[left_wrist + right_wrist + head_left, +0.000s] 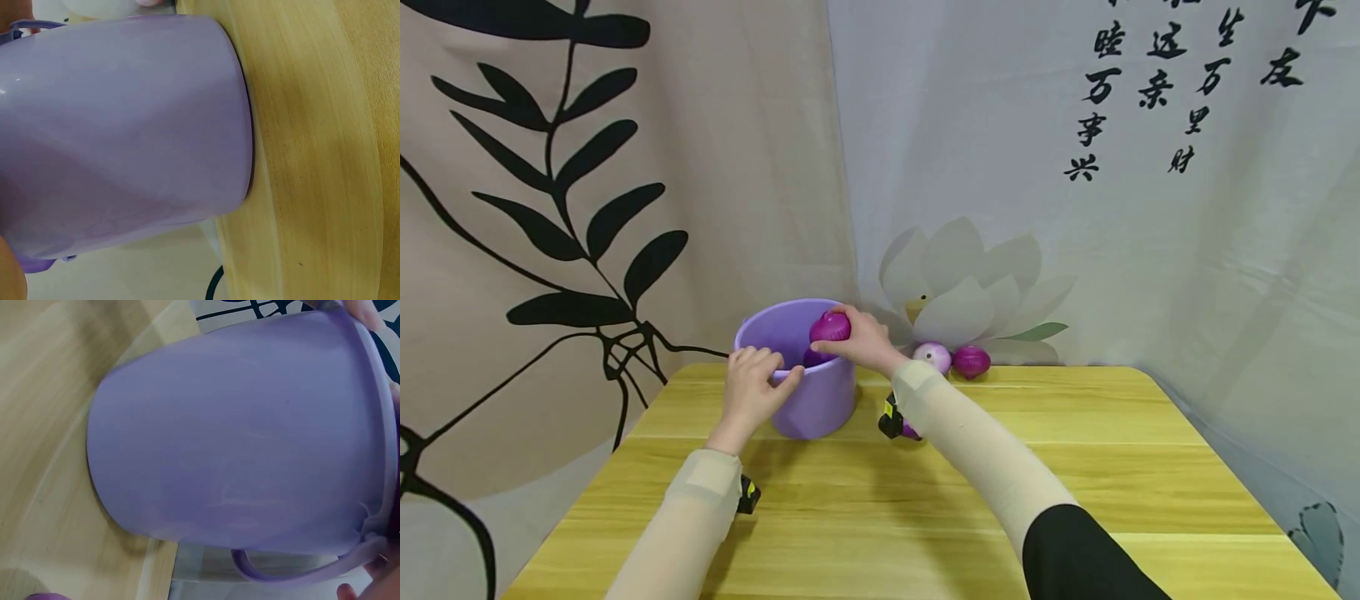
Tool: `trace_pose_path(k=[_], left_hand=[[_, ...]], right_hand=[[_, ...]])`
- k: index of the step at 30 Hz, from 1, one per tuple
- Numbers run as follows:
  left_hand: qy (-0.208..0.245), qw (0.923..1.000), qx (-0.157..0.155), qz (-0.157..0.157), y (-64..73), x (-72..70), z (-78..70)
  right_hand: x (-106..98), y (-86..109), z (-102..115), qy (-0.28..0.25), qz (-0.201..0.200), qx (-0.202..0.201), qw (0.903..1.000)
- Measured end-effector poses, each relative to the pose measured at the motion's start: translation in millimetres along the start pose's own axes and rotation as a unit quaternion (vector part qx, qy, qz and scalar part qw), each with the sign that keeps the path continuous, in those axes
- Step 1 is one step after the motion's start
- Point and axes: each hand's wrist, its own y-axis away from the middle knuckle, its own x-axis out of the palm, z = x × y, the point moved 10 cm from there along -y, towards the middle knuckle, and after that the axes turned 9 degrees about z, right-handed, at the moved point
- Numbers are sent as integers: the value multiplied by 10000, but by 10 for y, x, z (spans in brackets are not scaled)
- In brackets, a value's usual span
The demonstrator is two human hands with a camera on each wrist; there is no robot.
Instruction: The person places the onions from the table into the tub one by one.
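A lilac plastic bucket (815,408) stands upright on the wooden table. At its near left rim, my left hand (752,385) grips the edge, fingers over the top and thumb along the front. My right hand (867,340) pinches a red onion (831,326) between thumb and fingers, at the bucket's mouth just inside the right rim. Below that onion, more purple (815,358) shows inside the bucket, partly hidden by the rim and thumb. The bucket's side wall (137,125) fills much of the left wrist view; its handle (300,572) hangs down in the right wrist view.
At the table's back edge sit a pale onion (932,357) and a red onion (972,362), side by side. Another purple onion (910,431) is mostly hidden by the right wrist and its black camera (891,419). Printed curtains (760,167) hang behind the table (820,533).
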Motion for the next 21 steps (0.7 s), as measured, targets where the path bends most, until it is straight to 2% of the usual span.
trace_pose_path(k=[8, 13, 21], left_hand=[[-5, 10000, 15, -36, 5, -4, -2], [5, 10000, 19, -39, 9, 2, -4], [19, 10000, 18, -51, 10, 4, -5]], right_hand=[[36, 6, 34, 709, -45, -77, 9974], [47, 20, 41, 827, 8, -56, 9966], [69, 37, 64, 715, 168, -216, 9971]])
